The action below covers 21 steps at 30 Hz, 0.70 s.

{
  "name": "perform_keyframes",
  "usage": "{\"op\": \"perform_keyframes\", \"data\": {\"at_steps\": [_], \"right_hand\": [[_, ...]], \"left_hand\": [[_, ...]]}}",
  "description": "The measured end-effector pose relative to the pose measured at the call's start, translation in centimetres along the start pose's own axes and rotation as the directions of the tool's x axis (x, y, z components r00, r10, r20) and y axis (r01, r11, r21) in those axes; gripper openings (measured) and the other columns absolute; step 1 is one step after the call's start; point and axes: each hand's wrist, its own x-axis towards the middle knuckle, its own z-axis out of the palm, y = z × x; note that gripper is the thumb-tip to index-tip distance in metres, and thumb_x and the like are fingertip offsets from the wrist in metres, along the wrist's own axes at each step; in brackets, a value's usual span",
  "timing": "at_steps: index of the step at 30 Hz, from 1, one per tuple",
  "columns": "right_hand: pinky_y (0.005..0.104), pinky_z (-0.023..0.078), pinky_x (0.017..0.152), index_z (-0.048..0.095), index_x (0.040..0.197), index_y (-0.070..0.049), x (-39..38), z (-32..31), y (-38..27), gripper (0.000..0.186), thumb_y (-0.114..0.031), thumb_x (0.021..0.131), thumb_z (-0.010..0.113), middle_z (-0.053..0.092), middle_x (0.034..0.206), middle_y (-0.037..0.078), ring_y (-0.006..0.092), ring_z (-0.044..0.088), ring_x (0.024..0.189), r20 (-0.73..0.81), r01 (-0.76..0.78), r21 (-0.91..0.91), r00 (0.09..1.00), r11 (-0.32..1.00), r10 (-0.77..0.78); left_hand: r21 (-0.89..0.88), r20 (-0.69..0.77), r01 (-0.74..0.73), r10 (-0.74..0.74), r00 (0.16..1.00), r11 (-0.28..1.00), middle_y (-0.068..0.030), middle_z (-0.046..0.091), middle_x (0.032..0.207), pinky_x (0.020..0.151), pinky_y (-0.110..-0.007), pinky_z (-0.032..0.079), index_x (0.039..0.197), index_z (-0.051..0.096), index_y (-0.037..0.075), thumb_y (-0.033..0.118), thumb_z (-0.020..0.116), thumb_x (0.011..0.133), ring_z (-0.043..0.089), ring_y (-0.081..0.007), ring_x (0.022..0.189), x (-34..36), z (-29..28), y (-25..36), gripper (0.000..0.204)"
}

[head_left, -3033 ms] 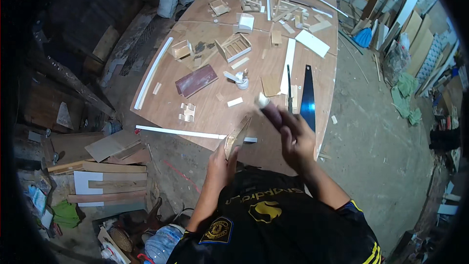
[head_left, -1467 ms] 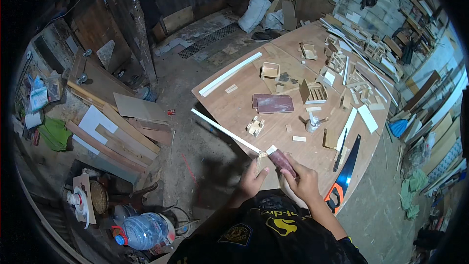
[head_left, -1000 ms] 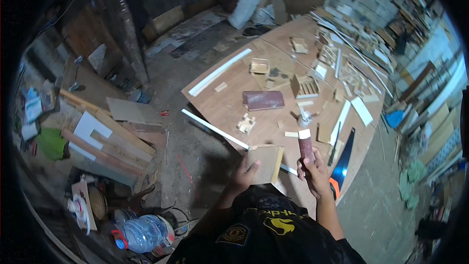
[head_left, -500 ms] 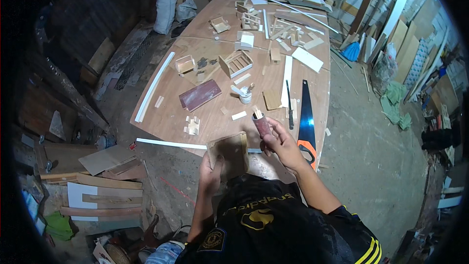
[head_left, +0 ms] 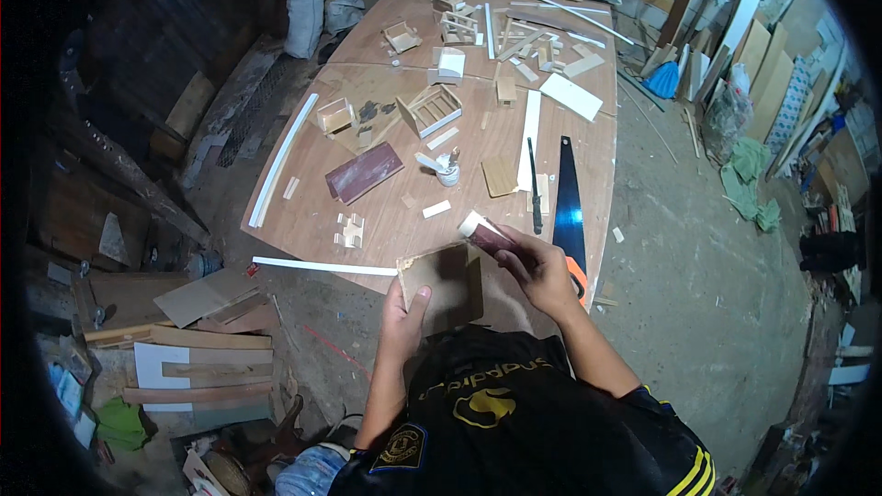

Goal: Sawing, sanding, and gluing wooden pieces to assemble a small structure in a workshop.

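Note:
My left hand (head_left: 404, 317) is closed on a flat square wooden piece (head_left: 441, 285) with a pale, rough rim, thumb on its face. My right hand (head_left: 537, 266) grips a maroon roll (head_left: 489, 238), apparently sandpaper around a pale wooden piece, angled just above the board's upper right edge. Beyond them on the plywood table (head_left: 303, 174) lie a handsaw (head_left: 569, 193), a thin dark tool (head_left: 535, 188), a white pot with sticks (head_left: 447, 174), a maroon panel (head_left: 364, 172) and a small tan board (head_left: 499, 176).
Small wooden assemblies (head_left: 428, 108) and strips cover the table's far part; a long white strip (head_left: 322, 265) overhangs its near left corner. Offcuts (head_left: 202, 377) lie on the lower left floor. Boards (head_left: 772, 83) lean along the right wall beside a blue bag (head_left: 661, 81) and green cloth (head_left: 749, 174).
The view swung left, then back toward the table's length. Compared with half a second ago, the maroon roll is tilted further left, nearer the board, which has turned slightly. Both hands keep their hold.

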Motion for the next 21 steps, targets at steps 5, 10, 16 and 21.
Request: {"op": "perform_keyframes", "data": {"at_steps": [5,10,16,21], "right_hand": [[0.0331,0.052,0.071,0.061,0.132,-0.008,0.1,-0.8,-0.9,0.045,-0.010,0.089,0.072,0.068,0.089,0.014,0.0222,0.066,0.075,-0.022,0.019,-0.179,0.999,0.984,-0.023],[0.0308,0.051,0.072,0.058,0.134,-0.007,0.4,-0.5,-1.7,0.051,-0.002,0.086,0.072,0.068,0.095,0.011,0.0219,0.064,0.078,-0.090,0.166,-0.170,0.979,0.971,-0.183],[0.0328,0.054,0.074,0.063,0.122,-0.009,2.0,-1.4,-0.1,0.041,-0.007,0.083,0.075,0.067,0.098,0.012,0.0283,0.067,0.086,-0.227,0.300,-0.226,0.909,0.927,-0.349],[0.0320,0.054,0.065,0.073,0.108,-0.010,-0.4,0.4,-0.7,0.036,-0.001,0.073,0.079,0.064,0.089,0.009,0.0212,0.064,0.074,-0.164,0.409,-0.309,0.866,0.859,-0.471]], "left_hand": [[-0.002,0.027,-0.011,0.011,1.000,1.000,-0.0106,0.061,0.122,0.096,-0.031,0.045,0.134,0.048,-0.004,0.016,0.056,0.100,0.056,-0.0151,0.109,-0.1,1.9,1.0,0.040],[0.175,-0.024,-0.058,0.063,0.998,0.983,-0.0119,0.061,0.121,0.096,-0.032,0.045,0.133,0.048,-0.004,0.018,0.057,0.099,0.057,-0.0170,0.109,-0.5,4.1,1.5,0.042],[0.162,-0.077,-0.148,0.162,0.984,0.976,-0.0140,0.060,0.119,0.096,-0.033,0.044,0.132,0.046,-0.006,0.018,0.056,0.100,0.057,-0.0188,0.108,-0.4,5.3,1.6,0.041],[0.220,-0.112,-0.171,0.199,0.974,0.960,-0.0157,0.058,0.123,0.098,-0.034,0.044,0.133,0.043,-0.006,0.017,0.054,0.100,0.056,-0.0198,0.112,-0.6,6.5,2.1,0.041]]}}
